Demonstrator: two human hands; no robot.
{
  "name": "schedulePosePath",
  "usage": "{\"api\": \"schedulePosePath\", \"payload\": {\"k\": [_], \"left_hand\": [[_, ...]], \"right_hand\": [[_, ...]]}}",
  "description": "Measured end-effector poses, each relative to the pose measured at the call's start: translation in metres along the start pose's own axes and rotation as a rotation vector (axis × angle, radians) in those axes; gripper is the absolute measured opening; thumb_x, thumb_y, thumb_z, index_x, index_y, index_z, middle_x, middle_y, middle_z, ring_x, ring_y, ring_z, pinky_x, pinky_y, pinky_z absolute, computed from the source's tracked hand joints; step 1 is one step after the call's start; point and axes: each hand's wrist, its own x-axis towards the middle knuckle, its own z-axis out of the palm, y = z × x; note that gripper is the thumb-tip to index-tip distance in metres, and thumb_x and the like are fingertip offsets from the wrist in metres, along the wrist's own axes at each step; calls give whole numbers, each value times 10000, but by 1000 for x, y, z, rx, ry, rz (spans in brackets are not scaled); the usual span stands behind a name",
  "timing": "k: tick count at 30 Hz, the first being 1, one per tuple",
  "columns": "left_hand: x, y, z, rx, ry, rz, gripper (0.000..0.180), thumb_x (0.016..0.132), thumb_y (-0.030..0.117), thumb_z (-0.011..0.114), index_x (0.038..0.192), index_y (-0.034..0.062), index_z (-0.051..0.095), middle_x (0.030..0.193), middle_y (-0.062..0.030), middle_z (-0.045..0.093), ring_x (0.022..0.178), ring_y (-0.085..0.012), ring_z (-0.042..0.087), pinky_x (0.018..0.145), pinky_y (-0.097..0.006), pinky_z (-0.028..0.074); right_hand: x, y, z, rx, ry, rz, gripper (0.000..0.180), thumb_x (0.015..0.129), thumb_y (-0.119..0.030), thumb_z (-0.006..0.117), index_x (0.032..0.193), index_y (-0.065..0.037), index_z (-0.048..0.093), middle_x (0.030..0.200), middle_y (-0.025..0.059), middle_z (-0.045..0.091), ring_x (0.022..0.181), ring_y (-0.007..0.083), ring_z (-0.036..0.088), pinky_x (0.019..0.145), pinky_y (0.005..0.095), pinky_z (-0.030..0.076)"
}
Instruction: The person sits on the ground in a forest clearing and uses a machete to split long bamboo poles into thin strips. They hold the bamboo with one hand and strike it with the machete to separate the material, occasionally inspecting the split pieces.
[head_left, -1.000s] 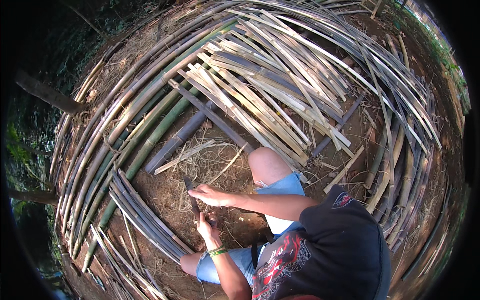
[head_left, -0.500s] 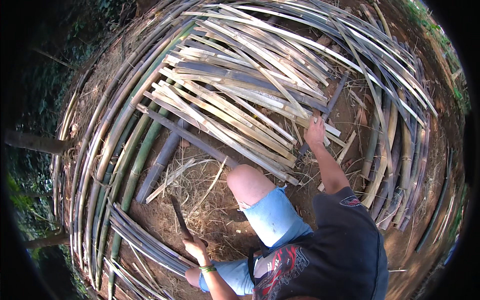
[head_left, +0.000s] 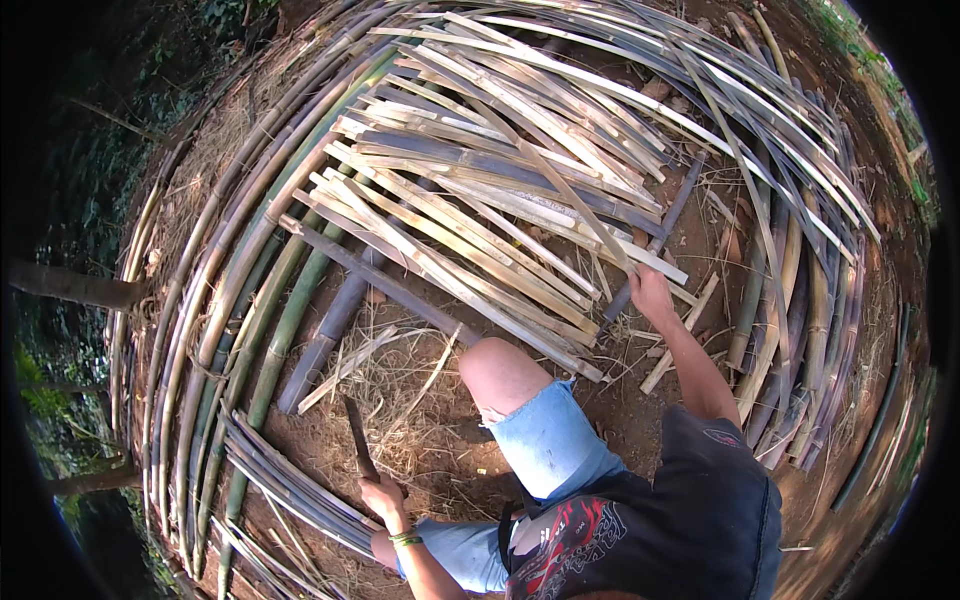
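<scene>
1. The ground [head_left: 432,452], soil strewn with dry shavings, bears everything; I can make out no box, bag or basket.
2. Along the ground's left side lies a stack of round bamboo poles [head_left: 288,318], probably heavy and rigid, and apt to roll.
3. In the middle is a broad pile of split bamboo strips [head_left: 462,262]. A dark pole [head_left: 318,350] seems to run under its left part.
4. The held strip [head_left: 580,207] lies slantwise over the pile, from near its upper middle to its right end. It should be light, stiff across its width yet springy along its length, fairly smooth on the rind and splintery along the cut edges. An end serves for drawing it out; near the middle it would balance better.
5. The knife [head_left: 360,440], long and dark-bladed, points up and away over the ground below the pile's left corner. It looks rigid and should be heavier than a strip; the handle is the place to hold it.
6. The left hand [head_left: 384,500] is wrapped round that handle.
7. The right hand [head_left: 652,295], beside the pile's right end, appears closed on the strip's near end.
</scene>
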Motion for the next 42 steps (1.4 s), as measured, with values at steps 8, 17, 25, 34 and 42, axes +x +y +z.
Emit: {"api": "schedulePosePath", "payload": {"k": [8, 17, 25, 34, 42], "left_hand": [[-8, -7, 13, -71, 17, -46, 302, 785, 140, 641, 970, -66, 520, 888, -318, 630, 861, -479, 621, 781, -526, 489], [-9, -32, 15, -195, 23, -54, 294, 780, 155, 614, 937, -83, 540, 868, -320, 629, 864, -482, 616, 789, -526, 474], [-13, -41, 25, -254, 36, -28, 312, 766, 159, 598, 942, -93, 545, 873, -327, 628, 878, -485, 612, 804, -524, 466], [-11, -35, 27, -218, 37, -34, 341, 745, 171, 625, 942, -97, 548, 856, -285, 641, 834, -424, 638, 806, -475, 478], [-9, -15, 22, -98, -30, -28, 332, 766, 172, 623, 969, -75, 529, 901, -315, 629, 886, -475, 614, 830, -522, 470]], "right_hand": [[-65, -79, -44, 904, -340, 357, 263, 951, -199, 529, 935, 43, 632, 732, 66, 628, 555, 113, 571, 479, 273, 450], [-92, -131, -42, 907, -328, 185, 219, 897, -180, 624, 916, 38, 639, 742, 64, 639, 571, 109, 576, 510, 274, 445], [-80, -102, -50, 592, -172, 74, 305, 807, -259, 718, 864, 33, 653, 694, 156, 641, 632, 211, 626, 594, 355, 468], [53, -12, -133, 77, 66, -17, 395, 777, -363, 701, 881, 16, 664, 800, 247, 652, 820, 406, 640, 747, 474, 481], [64, 39, -117, 73, 119, 76, 354, 790, -340, 690, 907, -7, 670, 807, 241, 659, 805, 415, 640, 740, 474, 499]]}}
